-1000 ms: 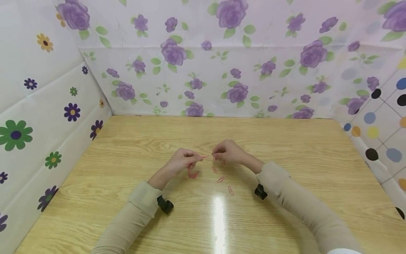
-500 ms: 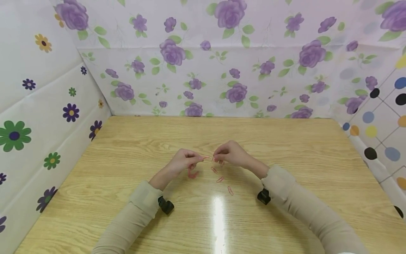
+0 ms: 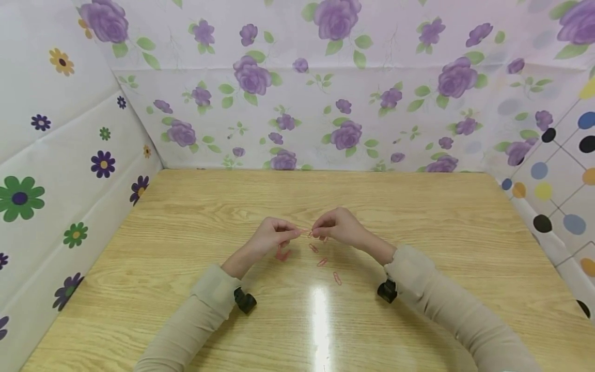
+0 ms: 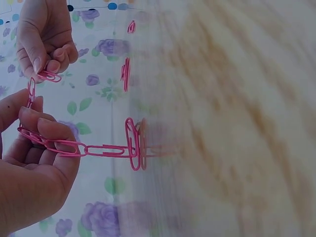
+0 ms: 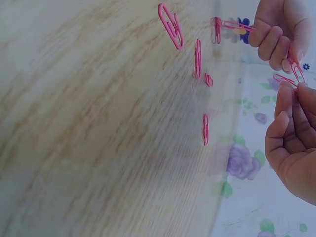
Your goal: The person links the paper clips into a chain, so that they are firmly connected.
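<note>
My left hand (image 3: 274,238) pinches the top clip of a chain of linked pink paper clips (image 4: 132,140). The chain runs across its curled fingers, and its lower end hangs down to the tabletop. My right hand (image 3: 340,227) pinches a single pink paper clip (image 5: 285,79) between thumb and fingertips. That clip meets the upright end clip of the chain (image 4: 32,91), the two overlapping in the wrist views. Both hands are held close together just above the table. Several loose pink paper clips (image 3: 322,262) lie below and between them.
The wood-grain table (image 3: 418,201) carries a bright light reflection near its front. Flowered sheets (image 3: 297,119) stand behind it and on the left, with a dotted sheet (image 3: 558,206) at right. Black wrist cameras (image 3: 245,300) sit under both cuffs.
My left hand has shifted slightly right, carrying the chain's end up to the clip in my right hand. The right hand has moved a little to the right. The loose clips stay put.
</note>
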A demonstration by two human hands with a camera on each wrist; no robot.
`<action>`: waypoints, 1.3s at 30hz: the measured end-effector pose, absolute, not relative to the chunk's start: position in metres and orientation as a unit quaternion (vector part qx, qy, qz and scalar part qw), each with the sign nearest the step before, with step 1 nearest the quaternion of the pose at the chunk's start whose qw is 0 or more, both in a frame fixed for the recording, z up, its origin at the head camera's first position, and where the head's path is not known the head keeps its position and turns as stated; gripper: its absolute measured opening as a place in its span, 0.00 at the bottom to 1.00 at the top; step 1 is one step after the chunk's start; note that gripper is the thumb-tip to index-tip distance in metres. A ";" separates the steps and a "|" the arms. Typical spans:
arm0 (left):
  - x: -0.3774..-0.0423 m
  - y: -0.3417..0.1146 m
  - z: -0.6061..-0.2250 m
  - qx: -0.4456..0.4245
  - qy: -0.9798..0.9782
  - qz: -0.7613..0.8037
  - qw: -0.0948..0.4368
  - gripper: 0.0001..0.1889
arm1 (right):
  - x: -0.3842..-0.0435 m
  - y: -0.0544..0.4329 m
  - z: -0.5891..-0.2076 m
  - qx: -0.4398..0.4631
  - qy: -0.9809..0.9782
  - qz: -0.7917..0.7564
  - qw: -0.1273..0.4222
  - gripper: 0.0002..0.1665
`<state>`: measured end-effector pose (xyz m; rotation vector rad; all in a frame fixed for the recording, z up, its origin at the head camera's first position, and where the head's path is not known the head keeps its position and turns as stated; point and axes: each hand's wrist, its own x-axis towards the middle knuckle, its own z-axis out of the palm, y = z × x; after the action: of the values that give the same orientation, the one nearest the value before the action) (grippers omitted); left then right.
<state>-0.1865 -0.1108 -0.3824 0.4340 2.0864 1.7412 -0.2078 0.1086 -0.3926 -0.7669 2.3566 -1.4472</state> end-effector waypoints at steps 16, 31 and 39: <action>-0.185 -0.108 -0.380 0.159 0.763 0.597 0.190 0.12 | -0.204 0.107 -0.395 -0.253 0.798 -0.531 0.134 0.05; -0.183 -0.109 -0.377 0.156 0.769 0.591 0.186 0.12 | -0.200 0.108 -0.397 -0.243 0.785 -0.557 0.120 0.06; -0.184 -0.109 -0.379 0.156 0.760 0.603 0.185 0.12 | -0.198 0.109 -0.396 -0.232 0.780 -0.571 0.109 0.06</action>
<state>-0.1843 -0.1092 -0.3787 0.4383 2.1423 1.6994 -0.1984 0.1088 -0.3959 -0.6809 2.2930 -1.6790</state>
